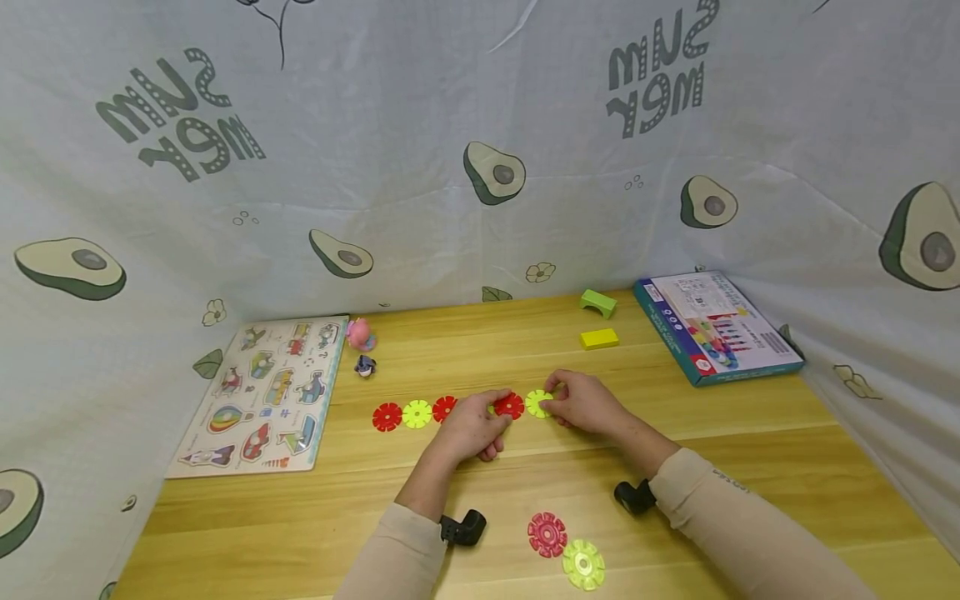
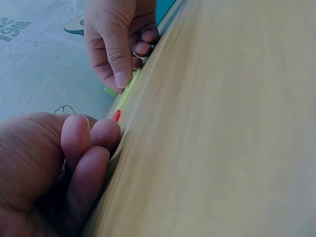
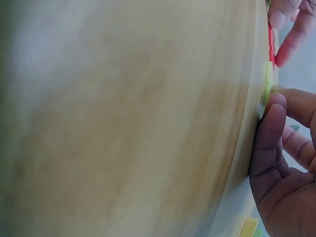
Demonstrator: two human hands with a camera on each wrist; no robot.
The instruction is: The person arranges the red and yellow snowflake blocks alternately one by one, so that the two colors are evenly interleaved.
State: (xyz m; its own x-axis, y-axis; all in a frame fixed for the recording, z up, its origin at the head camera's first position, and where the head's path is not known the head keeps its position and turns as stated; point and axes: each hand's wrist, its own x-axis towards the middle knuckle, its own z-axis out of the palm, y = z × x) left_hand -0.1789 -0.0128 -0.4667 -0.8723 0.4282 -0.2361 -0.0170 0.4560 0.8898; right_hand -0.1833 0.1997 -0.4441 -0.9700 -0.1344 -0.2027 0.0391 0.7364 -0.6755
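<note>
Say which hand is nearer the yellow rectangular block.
Right. The right hand pinches a yellow-green notched disc on the near side of the yellow rectangular block; the left hand is farther off, to the block's near left, holding a red notched disc.

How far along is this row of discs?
Looks done: the alternating red and yellow discs lined up at left. In hand: the right hand pinches the yellow end disc, while the left hand holds the red disc beside it. Probably left: the loose pinkish-red disc and loose yellow disc nearer the person.
</note>
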